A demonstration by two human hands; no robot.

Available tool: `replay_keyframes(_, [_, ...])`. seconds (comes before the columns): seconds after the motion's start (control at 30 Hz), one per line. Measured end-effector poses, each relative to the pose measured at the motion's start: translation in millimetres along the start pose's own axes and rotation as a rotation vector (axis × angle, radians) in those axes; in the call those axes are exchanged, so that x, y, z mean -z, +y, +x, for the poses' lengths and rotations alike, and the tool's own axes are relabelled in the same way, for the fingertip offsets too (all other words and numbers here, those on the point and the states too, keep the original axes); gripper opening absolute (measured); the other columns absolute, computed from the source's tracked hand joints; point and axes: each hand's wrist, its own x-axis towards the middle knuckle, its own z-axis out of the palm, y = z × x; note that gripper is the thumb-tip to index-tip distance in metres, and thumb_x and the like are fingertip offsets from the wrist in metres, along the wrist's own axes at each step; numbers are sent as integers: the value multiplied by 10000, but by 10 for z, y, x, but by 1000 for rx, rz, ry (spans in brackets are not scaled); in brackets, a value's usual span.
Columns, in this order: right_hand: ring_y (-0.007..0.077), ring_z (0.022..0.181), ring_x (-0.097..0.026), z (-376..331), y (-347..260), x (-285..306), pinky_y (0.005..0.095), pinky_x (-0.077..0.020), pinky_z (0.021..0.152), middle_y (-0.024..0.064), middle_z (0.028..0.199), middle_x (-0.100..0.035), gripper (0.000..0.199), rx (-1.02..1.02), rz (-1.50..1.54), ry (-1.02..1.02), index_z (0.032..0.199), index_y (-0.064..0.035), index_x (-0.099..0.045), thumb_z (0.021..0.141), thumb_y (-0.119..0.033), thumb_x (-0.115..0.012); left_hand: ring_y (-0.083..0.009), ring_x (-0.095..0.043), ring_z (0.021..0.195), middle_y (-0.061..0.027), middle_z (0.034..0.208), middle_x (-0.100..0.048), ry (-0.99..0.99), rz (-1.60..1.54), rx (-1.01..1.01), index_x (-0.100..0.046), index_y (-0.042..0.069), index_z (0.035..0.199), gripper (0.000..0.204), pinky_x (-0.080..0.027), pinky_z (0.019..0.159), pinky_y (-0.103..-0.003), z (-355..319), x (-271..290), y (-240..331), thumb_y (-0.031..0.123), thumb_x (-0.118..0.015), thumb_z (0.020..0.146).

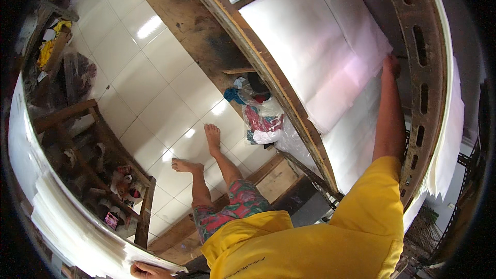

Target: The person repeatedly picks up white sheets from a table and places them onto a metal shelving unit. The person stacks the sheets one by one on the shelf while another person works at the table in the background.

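The right hand [391,66] touches thin white sheets [320,46] beside a brown wood-rimmed shelf's slotted edge [419,46]; the left hand [150,270] is at the near corner of a layered white stack [72,227]. I cannot tell either grip's closure.

You wear a bright yellow shirt [310,243], its cloth loose and softly creased, with a short sleeve [369,191] that ends around your right elbow and a small line of dark script [249,266] across the front. Below its hem show your shorts [243,196], patterned in blotchy, flower-like shapes of pinkish red and green, with legs that stop near the knee. Your right forearm [390,119], right hand [392,66], left hand [150,270], lower legs [200,187] and both feet [212,138] are bare.
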Motion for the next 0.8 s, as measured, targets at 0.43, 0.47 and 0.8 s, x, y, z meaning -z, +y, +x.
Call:
replay_keyframes(0.43, [103, 927, -556, -3391, -1941, 1269, 226, -441, 745, 37, 1168, -615, 331, 27, 954, -639, 1248, -57, -592, 1003, -277, -556, -171, -531, 704, -79, 845, -573, -21, -618, 43, -615, -3, 1015, 150, -442, 640, -297, -11, 61, -184, 10, -603, 867])
replay_keyframes(0.47, [59, 707, -509, -3637, -1995, 1308, 194, -397, 612, -12, 929, -602, 253, 166, 910, -756, 1155, -72, -611, 1002, -270, -572, -155, -529, 675, -72, 831, -576, -50, -700, 88, -618, -6, 1028, 159, -436, 612, -281, -30, 119, -202, 3, -606, 870])
replay_keyframes(0.8, [31, 543, -426, -5787, -3234, 2398, 167, -316, 440, -38, 782, -531, 127, 217, 1238, -1100, 1097, -104, -588, 992, -167, -551, -148, -558, 689, -80, 796, -578, 259, -834, 119, -624, -21, 1043, 154, -458, 625, -272, 867, 796, -1304, 5, -574, 899])
